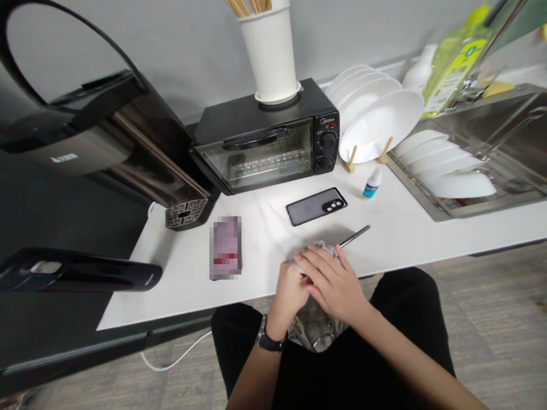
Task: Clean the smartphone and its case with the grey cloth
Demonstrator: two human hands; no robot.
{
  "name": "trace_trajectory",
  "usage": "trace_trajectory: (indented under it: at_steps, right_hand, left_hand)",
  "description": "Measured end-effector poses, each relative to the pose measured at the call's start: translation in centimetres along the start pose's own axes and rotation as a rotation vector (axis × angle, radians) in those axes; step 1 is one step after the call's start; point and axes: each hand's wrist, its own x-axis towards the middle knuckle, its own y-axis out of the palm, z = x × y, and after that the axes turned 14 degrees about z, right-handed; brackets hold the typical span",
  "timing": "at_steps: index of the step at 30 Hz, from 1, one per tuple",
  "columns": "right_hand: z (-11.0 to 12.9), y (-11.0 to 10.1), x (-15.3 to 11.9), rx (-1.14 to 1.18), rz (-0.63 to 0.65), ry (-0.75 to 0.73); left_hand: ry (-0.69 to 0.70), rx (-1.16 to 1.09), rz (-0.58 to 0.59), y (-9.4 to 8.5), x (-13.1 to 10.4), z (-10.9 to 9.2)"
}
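Observation:
Close together at the counter's front edge are my left hand (293,287), with a watch on its wrist, and my right hand (335,282). A crumpled whitish cloth (325,246) shows under the fingers of my right hand, which press over it and overlap my left hand. My left fingers are curled and mostly covered, so what they grip is hidden. Beyond the right fingertips a slim dark bar-shaped thing (355,236) juts out; its kind is unclear. Behind the hands lies a phone case (314,208) with a black rim. A small white bottle (371,185) with a blue label stands beside it.
A blurred-out purple item (225,247) lies on the white counter (179,299). Along the back stand a water dispenser (149,154), a toaster oven (265,151) bearing a white cup (271,54), and racked plates (376,128). At right, a sink (513,119) holds bowls (464,185).

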Motion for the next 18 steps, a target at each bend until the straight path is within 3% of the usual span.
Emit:
trace_trajectory:
  at_steps: [3,5,8,12,14,18]
  right_hand:
    - [-4.1,-1.1,-0.5,-0.044,-0.073,0.187]
    - [-5.5,-1.6,-0.5,-0.033,-0.104,0.318]
    - [-3.1,-0.9,-0.6,-0.025,-0.014,0.276]
    - [1.8,0.5,-1.1,-0.06,0.155,-0.076]
    - [1.2,0.4,-1.3,-0.062,0.14,-0.093]
    - [-3.2,-0.6,-1.2,-0.018,-0.04,0.218]
  left_hand:
    - [0.024,-0.216,0.042,-0.1,0.0,-0.4]
    - [0.031,-0.326,0.044,-0.1,0.1,-0.5]
    - [0.018,-0.304,0.023,0.2,0.0,0.2]
    - [0.029,-0.171,0.015,0.5,-0.3,1.5]
    - [0.024,-0.161,0.012,0.4,-0.3,1.3]
    - [0.026,-0.271,0.018,0.3,-0.1,-0.1]
